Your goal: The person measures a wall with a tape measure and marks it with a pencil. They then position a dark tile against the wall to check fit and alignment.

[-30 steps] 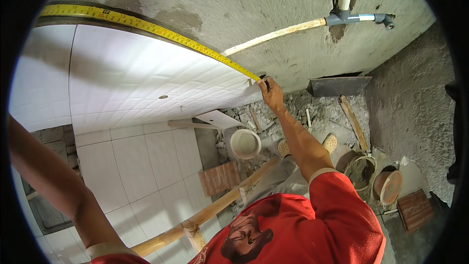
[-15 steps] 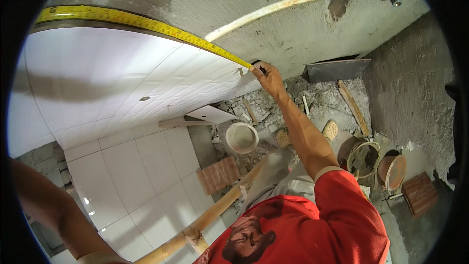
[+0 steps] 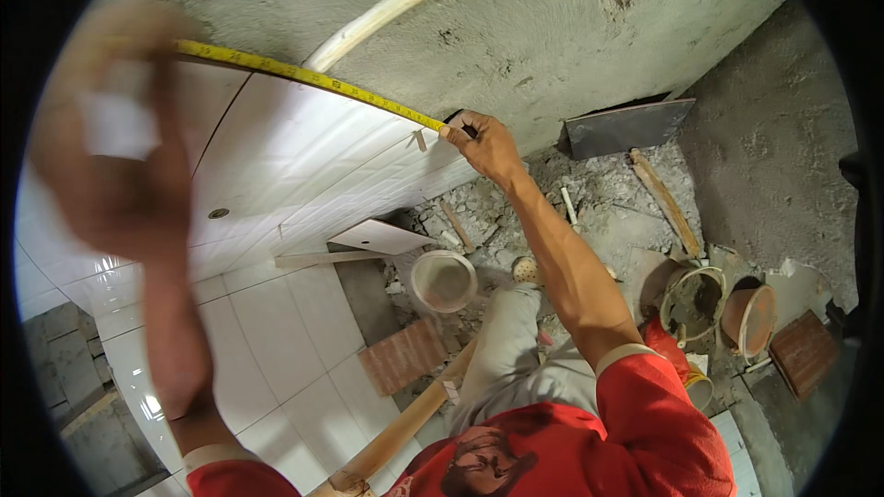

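Observation:
A yellow tape measure (image 3: pixel 350 88) stretches along the top edge of the white wall tiles (image 3: pixel 304 143). Its right end is pinched between the thumb and fingers of my right hand (image 3: pixel 486 147), next to the bare cement wall. Something small and black shows at those fingers; I cannot make out what it is. My left hand (image 3: pixel 124 152) is raised at the far left, in front of the tiles, and covers the left part of the tape. Motion smears its fingers, so whether it touches the tape is unclear. A pale patch shows between them.
A white pipe (image 3: pixel 405 0) curves along the cement wall (image 3: pixel 516 46). Below are rubble, a round bucket (image 3: pixel 443 282), a red brick (image 3: pixel 402 355), a wooden pole (image 3: pixel 414 428) and white floor tiles (image 3: pixel 299 350). More buckets (image 3: pixel 692 304) stand at right, near a dark leaning panel (image 3: pixel 631 129).
My left arm has swung up from the lower left, bringing the hand before the wall tiles. My right hand still holds the tape. The view has shifted slightly.

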### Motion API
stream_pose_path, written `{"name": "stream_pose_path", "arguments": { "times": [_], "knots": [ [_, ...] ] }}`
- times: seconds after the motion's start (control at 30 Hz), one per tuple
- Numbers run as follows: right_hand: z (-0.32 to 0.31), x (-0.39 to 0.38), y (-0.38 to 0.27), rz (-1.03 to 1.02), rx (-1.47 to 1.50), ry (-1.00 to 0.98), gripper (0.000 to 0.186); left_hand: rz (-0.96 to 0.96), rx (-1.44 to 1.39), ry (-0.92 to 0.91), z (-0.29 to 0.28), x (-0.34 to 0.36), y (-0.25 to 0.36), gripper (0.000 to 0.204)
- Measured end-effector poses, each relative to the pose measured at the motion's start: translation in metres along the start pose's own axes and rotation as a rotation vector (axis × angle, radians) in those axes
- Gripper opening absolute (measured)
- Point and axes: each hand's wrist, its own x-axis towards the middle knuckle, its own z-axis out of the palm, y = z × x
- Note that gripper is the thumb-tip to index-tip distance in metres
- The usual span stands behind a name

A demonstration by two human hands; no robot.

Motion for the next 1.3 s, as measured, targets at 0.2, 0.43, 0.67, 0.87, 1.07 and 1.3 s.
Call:
{"name": "stream_pose_path", "arguments": {
  "times": [0.2, 0.43, 0.67, 0.87, 1.07, 1.3],
  "knots": [
    [0.001, -0.007, -0.003, 0.016, 0.007, 0.060, 0.025, -0.115, -0.372, -0.560, 0.081, -0.120, 0.137, 0.023],
    [0.003, -0.006, 0.002, -0.085, 0.015, 0.102, 0.026, -0.073, -0.172, -0.634, 0.115, -0.154, 0.157, 0.039],
    [0.007, 0.001, 0.013, -0.232, 0.032, 0.149, 0.024, -0.044, -0.067, -0.617, 0.134, -0.189, 0.181, 0.045],
    [0.008, 0.009, 0.024, -0.282, 0.063, 0.102, 0.023, -0.015, -0.004, -0.327, 0.155, -0.202, 0.185, 0.025],
    [0.011, 0.030, 0.034, -0.468, 0.110, 0.020, 0.025, 0.056, 0.049, -0.221, 0.163, -0.209, 0.187, 0.029],
    [0.005, 0.030, 0.043, -0.507, 0.112, -0.018, 0.031, 0.201, 0.191, -0.072, 0.173, -0.209, 0.182, 0.016]
  ]
}}
